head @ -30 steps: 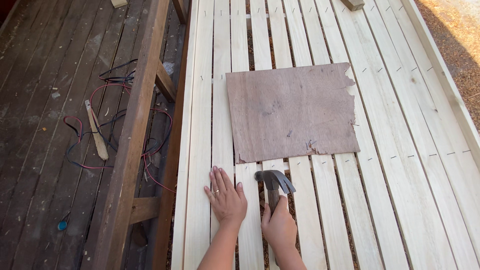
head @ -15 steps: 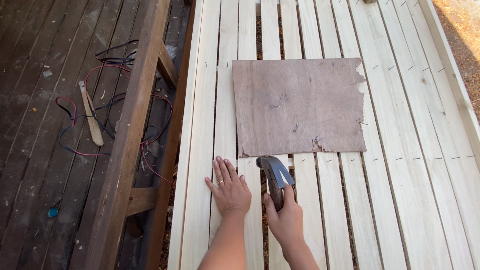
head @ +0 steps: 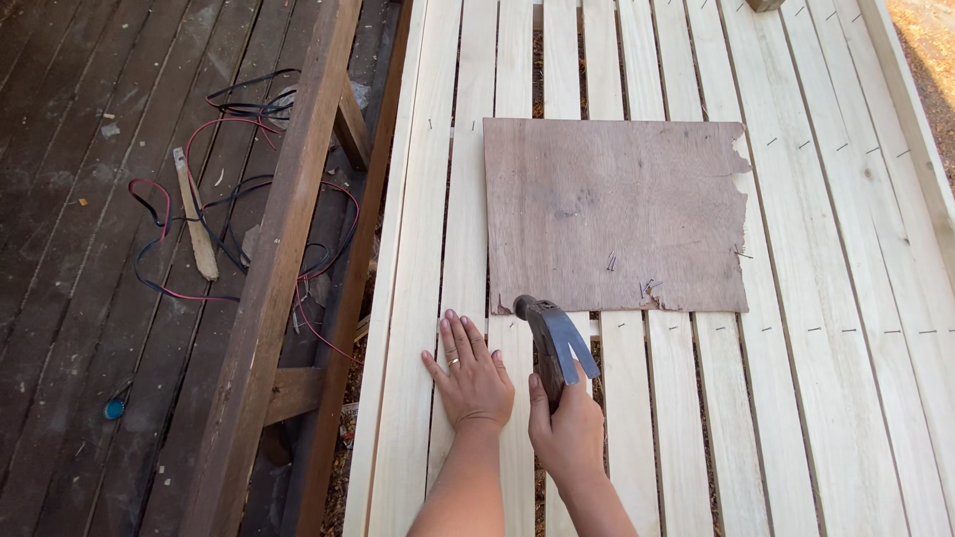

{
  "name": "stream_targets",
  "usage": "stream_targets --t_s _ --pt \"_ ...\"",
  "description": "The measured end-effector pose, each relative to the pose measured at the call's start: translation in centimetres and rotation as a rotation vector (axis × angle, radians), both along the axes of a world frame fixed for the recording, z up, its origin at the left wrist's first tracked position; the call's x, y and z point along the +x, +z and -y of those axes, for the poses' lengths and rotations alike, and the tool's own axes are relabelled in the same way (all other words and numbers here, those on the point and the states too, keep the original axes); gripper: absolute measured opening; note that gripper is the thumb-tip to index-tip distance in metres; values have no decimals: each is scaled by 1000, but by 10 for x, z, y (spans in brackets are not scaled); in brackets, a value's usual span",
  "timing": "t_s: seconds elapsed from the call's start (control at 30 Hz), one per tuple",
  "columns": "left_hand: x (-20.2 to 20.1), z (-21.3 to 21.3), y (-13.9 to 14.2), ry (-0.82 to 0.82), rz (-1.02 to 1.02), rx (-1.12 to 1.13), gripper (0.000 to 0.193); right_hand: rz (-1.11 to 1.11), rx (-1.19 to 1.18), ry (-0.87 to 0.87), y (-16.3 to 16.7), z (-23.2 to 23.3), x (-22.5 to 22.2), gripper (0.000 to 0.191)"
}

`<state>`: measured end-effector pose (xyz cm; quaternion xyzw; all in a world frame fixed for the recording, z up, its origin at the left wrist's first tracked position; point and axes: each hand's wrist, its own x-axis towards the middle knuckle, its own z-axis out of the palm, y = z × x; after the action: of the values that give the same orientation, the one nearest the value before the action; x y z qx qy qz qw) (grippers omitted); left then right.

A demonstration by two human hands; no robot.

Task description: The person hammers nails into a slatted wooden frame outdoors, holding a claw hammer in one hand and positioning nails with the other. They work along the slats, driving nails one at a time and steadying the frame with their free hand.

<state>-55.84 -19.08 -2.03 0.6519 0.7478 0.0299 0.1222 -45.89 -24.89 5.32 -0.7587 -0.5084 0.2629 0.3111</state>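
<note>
My right hand (head: 569,430) grips a claw hammer (head: 553,338) just below its metal head. The head hangs over a pale wooden slat, close to the near edge of a brown plywood sheet (head: 617,209). My left hand (head: 468,373) lies flat, fingers spread, on the light slatted panel (head: 846,328) right beside the hammer. The plywood sheet rests on the slats ahead of both hands, with a ragged right edge and a few small nails lying on it (head: 611,263).
A dark wooden beam (head: 284,268) runs along the left of the panel. Beyond it, on dark decking, lie tangled red and black cables (head: 239,179) and a pale wooden stick (head: 196,224). A small blue cap (head: 114,409) sits on the deck.
The view has shifted slightly, so the plywood and hands sit further right. Both hands and the hammer stay in nearly the same place on the slats.
</note>
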Motion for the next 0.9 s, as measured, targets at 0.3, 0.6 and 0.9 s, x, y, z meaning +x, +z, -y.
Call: stream_targets --t_s 0.3,0.6,0.9 --pt "0 5 1 -11 -24 -19 74 135 -165 68 -7 -2 3 36" --pt "1 4 1 -3 -37 -18 72 121 -181 49 -2 -6 -1 35" --pt "1 5 -6 1 -65 8 71 -21 -114 -278 -31 31 53 38"
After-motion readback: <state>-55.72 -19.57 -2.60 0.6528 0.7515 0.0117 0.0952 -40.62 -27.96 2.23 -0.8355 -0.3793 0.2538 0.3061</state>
